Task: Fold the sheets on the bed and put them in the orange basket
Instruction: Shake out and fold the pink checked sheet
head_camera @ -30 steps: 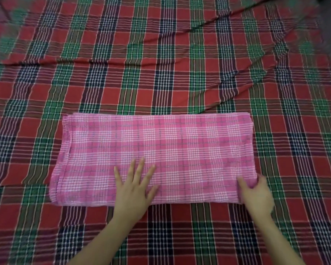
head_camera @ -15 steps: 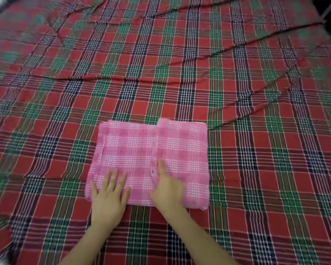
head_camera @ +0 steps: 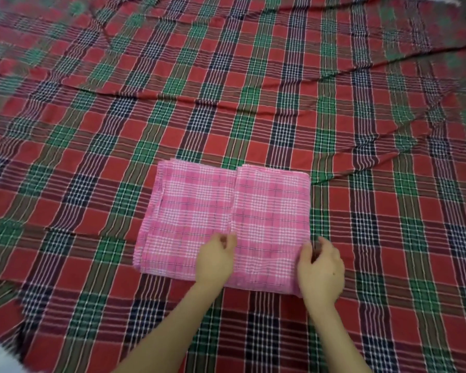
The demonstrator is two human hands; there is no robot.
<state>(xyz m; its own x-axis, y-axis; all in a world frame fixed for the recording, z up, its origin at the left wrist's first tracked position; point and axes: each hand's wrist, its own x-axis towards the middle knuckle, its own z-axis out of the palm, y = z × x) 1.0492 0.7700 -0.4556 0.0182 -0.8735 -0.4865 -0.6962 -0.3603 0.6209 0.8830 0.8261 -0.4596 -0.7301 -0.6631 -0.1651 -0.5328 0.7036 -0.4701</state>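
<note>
A pink plaid sheet point(head_camera: 199, 205) lies folded into a rectangle on the bed, with its right half lying as a flap over the left half. My left hand point(head_camera: 215, 261) sits at the sheet's front edge near the middle, its curled fingers pinching the flap's free edge. At the front right corner, my right hand point(head_camera: 320, 267) grips the folded right edge, thumb on top and fingers around the side. The orange basket is not in view.
A large red, green and navy plaid bedsheet point(head_camera: 253, 90) covers the whole bed, with long wrinkles across the far part. The bed's edge shows at the top right corner and bottom left corner.
The long pink strip was folded from the right over the left into a shorter rectangle. My right hand then moved back to the right edge, and my left hand went from lying flat to pinching the flap's edge.
</note>
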